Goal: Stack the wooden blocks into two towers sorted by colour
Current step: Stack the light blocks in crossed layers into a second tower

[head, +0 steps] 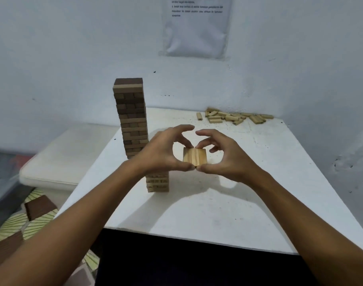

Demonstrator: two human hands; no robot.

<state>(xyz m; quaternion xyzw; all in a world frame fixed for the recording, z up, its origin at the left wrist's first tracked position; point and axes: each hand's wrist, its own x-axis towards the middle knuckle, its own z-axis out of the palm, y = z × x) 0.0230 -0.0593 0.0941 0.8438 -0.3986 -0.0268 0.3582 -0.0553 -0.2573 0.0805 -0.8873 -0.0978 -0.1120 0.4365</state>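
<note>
At frame centre, the left hand (pixel 162 153) and right hand (pixel 224 159) pinch a layer of pale blocks (pixel 195 158) between thumbs and fingertips, atop the light tower (pixel 157 182). The dark tower (pixel 132 118) stands just left; loose blocks (pixel 234 117) lie upper right.

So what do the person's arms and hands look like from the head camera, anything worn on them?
Both forearms are bare as far as the frame shows: no sleeves, watch, bracelets or gloves visible. The left hand and right hand are bare too, with no rings or markings visible on the fingers. No cables or straps show on either arm.
</note>
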